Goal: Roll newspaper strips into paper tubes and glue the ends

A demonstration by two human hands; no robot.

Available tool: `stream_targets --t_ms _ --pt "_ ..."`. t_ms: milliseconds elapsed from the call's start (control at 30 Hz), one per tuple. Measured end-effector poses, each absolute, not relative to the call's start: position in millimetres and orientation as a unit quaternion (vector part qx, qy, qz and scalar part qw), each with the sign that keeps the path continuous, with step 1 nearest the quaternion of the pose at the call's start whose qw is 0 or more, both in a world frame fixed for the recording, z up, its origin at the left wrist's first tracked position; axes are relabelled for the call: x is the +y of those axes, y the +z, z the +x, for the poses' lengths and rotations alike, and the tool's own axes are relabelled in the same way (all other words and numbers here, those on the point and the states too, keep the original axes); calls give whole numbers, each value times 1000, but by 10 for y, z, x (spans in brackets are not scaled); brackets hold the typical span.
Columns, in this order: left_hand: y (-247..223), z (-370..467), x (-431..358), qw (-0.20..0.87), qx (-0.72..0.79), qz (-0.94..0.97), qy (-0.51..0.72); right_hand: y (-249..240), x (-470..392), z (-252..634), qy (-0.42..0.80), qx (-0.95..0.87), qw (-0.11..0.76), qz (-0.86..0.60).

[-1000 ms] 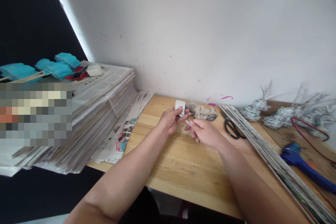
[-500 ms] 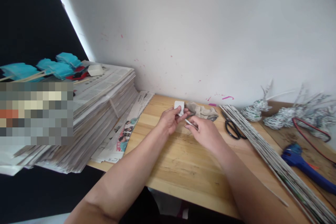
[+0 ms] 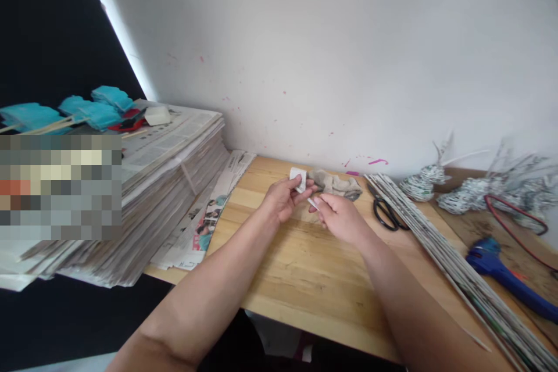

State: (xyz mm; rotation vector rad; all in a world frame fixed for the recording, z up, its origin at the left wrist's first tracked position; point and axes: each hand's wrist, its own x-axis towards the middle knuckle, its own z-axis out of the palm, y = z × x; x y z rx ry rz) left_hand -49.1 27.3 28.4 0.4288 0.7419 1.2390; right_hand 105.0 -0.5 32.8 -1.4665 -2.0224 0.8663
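Note:
A small white paper piece (image 3: 298, 179) is held up between the thumb and fingers of my left hand (image 3: 284, 197), over the wooden table (image 3: 300, 279). Just to its right, my right hand (image 3: 339, 215) pinches a thin white paper stick (image 3: 313, 203), whose near end points toward my left fingers. The stick seems to run back under my right forearm, and a thin tip shows beyond the arm at the lower right. Behind both hands lies a crumpled grey-beige cloth (image 3: 335, 183).
Black-handled scissors (image 3: 386, 215) lie beside a long bundle of paper sticks (image 3: 440, 256). Further right are woven paper shapes (image 3: 422, 183) and a blue glue gun (image 3: 501, 273). Tall newspaper stacks (image 3: 174, 180) stand at the left, with blue packets (image 3: 98, 113) on top.
My right hand has shifted slightly and its fingers have turned on the stick. The white piece in my left hand is tilted a little more, and the stick's far tip has moved right.

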Motion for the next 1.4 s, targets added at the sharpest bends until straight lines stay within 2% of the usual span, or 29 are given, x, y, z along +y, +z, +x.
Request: stream_targets --t_ms 67,100,267,333,433,500,600,633,767,800,933,967,1033,1167,1233,1333,1400 --pt "292 -491 273 729 338 196 562 319 2 1053 394 -708 215 -546" --pt "296 -491 273 726 342 193 564 319 0 1052 392 -711 210 -545" --pt "289 -488 283 715 347 182 579 352 -46 1018 171 -800 261 -513" --pt "279 -490 283 719 340 188 576 366 -53 1011 225 -785 244 -524" --pt "272 -494 280 723 335 193 572 374 -44 1019 397 -713 197 -543" --pt "276 -497 279 721 334 191 576 375 -40 1026 396 -707 207 -548" --pt "292 -504 280 716 330 181 588 373 -34 1032 270 -760 256 -533" --pt "299 -506 280 717 328 180 589 370 -30 1034 271 -762 256 -530" --pt "314 -507 277 728 322 186 576 351 -5 1048 418 -702 195 -543" --pt "314 -506 276 727 322 186 578 347 -4 1048 403 -710 193 -544" --pt "302 -503 278 717 333 174 588 348 -33 1017 175 -805 235 -515" --pt "299 -504 278 716 333 175 588 352 -41 1008 155 -811 239 -511" --pt "293 -506 279 718 330 179 586 360 -49 999 221 -791 226 -524" --pt "286 -507 280 725 326 184 578 362 -39 1016 460 -683 178 -539" --pt "284 -507 283 726 331 184 574 359 -34 1023 436 -692 197 -541" --pt "286 -510 287 726 338 183 570 361 -35 1022 314 -744 249 -535" --pt "291 -514 287 729 336 184 567 372 -37 1022 362 -724 246 -534"
